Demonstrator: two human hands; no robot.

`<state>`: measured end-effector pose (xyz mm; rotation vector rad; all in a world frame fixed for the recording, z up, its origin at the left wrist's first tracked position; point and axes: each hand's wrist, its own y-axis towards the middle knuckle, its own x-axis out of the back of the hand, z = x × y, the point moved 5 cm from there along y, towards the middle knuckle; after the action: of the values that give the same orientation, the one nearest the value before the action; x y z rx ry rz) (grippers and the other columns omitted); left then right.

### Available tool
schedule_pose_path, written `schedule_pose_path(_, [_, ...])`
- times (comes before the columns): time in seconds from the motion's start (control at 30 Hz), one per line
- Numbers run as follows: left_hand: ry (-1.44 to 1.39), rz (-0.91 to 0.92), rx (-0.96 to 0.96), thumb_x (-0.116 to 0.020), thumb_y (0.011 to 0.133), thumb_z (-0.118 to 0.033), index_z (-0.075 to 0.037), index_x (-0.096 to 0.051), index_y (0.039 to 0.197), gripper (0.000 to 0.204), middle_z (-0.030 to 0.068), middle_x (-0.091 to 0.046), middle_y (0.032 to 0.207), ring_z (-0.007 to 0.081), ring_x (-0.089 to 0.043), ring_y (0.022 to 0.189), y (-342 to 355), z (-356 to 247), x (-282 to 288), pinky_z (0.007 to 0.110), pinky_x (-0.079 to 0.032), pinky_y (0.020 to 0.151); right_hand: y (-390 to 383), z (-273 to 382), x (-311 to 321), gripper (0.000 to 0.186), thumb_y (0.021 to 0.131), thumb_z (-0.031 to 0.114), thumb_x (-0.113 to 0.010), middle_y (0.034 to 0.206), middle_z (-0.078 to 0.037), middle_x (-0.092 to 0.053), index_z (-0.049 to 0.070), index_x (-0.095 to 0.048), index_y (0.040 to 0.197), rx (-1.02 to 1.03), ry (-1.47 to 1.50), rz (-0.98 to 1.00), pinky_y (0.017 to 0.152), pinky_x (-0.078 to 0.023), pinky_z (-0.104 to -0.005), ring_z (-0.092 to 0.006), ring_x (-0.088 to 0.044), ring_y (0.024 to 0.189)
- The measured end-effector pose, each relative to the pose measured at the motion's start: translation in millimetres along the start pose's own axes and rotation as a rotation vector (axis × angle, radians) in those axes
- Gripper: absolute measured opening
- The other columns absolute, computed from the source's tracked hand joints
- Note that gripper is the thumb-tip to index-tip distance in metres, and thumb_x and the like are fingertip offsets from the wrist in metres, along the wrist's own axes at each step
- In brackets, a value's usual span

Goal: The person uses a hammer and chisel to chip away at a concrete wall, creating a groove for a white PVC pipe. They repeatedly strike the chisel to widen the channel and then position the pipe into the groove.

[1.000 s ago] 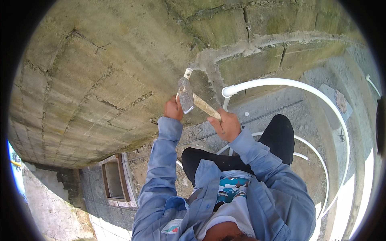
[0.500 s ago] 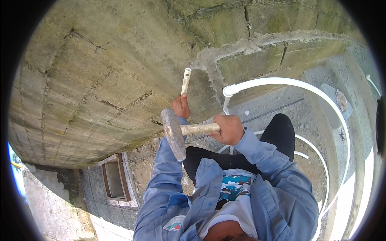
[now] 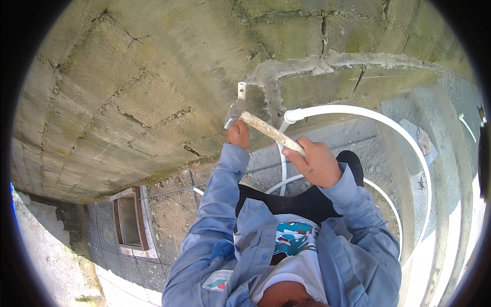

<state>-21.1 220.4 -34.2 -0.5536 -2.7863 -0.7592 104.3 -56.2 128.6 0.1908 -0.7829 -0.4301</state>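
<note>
White pipe [image 3: 358, 115] loops beside hammer [image 3: 255, 123].

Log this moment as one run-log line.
left hand: holds chisel on block wall | right hand: grips hammer, head at chisel

Small white patch [image 3: 221, 280] on jacket chest

mossy block wall [image 3: 128, 102], sunlit concrete floor [image 3: 445, 256]
</note>
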Motion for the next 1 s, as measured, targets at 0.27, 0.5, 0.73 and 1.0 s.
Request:
schedule_pose_path(0.27, [-0.263, -0.148, 0.169, -0.043, 0.107, -0.041, -0.007, -0.052, 0.088, 0.04, 0.0008, -0.052, 0.071, 0.0125, -0.049, 0.06, -22, -4, -60, 0.031, -0.043, 0.053, 65, 86, 90, 0.043, 0.092, 0.046, -0.069, 0.079, -0.017, -0.065, 0.005, -0.057, 0.088, 0.46, -0.67, 0.176, 0.054, -0.047, -0.0466, -0.0361, -0.065, 0.064])
schedule_pose_path(0.5, [-0.685, -0.165, 0.464, -0.033, 0.098, -0.074, -0.009, -0.047, 0.073, 0.071, 0.0009, -0.046, 0.062, 0.0123, -0.042, 0.05, -29, -42, -111, 0.029, -0.033, 0.045, 112, 44, 82, 0.051, 0.097, 0.056, -0.057, 0.061, -0.015, -0.062, 0.007, -0.058, 0.082, 0.394, -0.893, 0.174, 0.05, -0.048, -0.0474, -0.037, -0.064, 0.055])
schedule_pose_path(0.73, [-0.556, -0.393, 0.496, -0.028, 0.098, -0.076, -0.004, -0.053, 0.072, 0.08, 0.0031, -0.048, 0.056, 0.0136, -0.049, 0.052, -33, -62, -106, 0.032, -0.039, 0.046, 77, 100, 63, 0.053, 0.086, 0.059, -0.068, 0.067, -0.009, -0.055, 0.009, -0.053, 0.079, 0.826, -0.677, 0.222, 0.048, -0.045, -0.0434, -0.0302, -0.06, 0.055])
schedule_pose_path(1.0, [-0.735, -0.24, 0.554, -0.031, 0.098, -0.076, -0.008, -0.045, 0.073, 0.074, 0.0008, -0.04, 0.056, 0.0119, -0.039, 0.048, -30, -70, -119, 0.03, -0.032, 0.044, 127, 28, 80, 0.055, 0.092, 0.057, -0.065, 0.054, -0.015, -0.056, 0.005, -0.054, 0.077, 0.46, -0.826, 0.14, 0.047, -0.046, -0.0464, -0.038, -0.058, 0.048])
